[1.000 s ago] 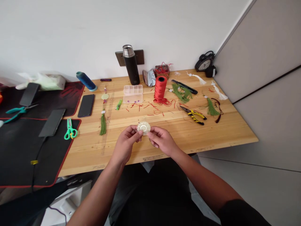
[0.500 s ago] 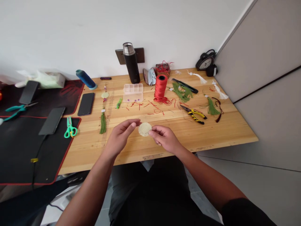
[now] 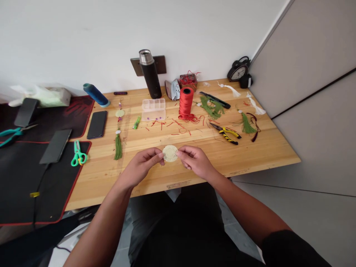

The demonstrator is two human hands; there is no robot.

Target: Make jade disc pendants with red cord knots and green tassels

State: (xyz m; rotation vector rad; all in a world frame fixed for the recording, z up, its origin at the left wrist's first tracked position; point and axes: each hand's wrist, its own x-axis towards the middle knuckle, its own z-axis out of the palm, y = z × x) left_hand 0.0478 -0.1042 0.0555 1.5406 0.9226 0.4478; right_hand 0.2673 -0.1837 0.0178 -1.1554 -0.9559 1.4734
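Observation:
A round, pale cream disc with a pattern of small holes [image 3: 170, 153] is held above the front part of the wooden table [image 3: 261, 159]. My left hand [image 3: 144, 163] pinches its left edge between thumb and fingers. On the opposite edge, my right hand [image 3: 196, 160] grips it the same way. Behind the hands lie scattered red thread scraps [image 3: 182, 128], a red thread spool [image 3: 186, 102] standing upright and a clear compartment box [image 3: 153, 110] with a few purple beads.
Yellow-black pliers [image 3: 226, 133], a black cutter [image 3: 215, 100] and green tassels [image 3: 247, 124] lie to the right. Leftward are a tasselled ornament [image 3: 118, 142], a phone [image 3: 97, 124], green scissors [image 3: 78, 154] and a blue spool [image 3: 96, 95]. A black flask [image 3: 150, 76] stands at the back.
My left hand has closed on the disc's left edge; before, its fingers were apart beside it. My right hand keeps its hold. The whole view has shifted slightly.

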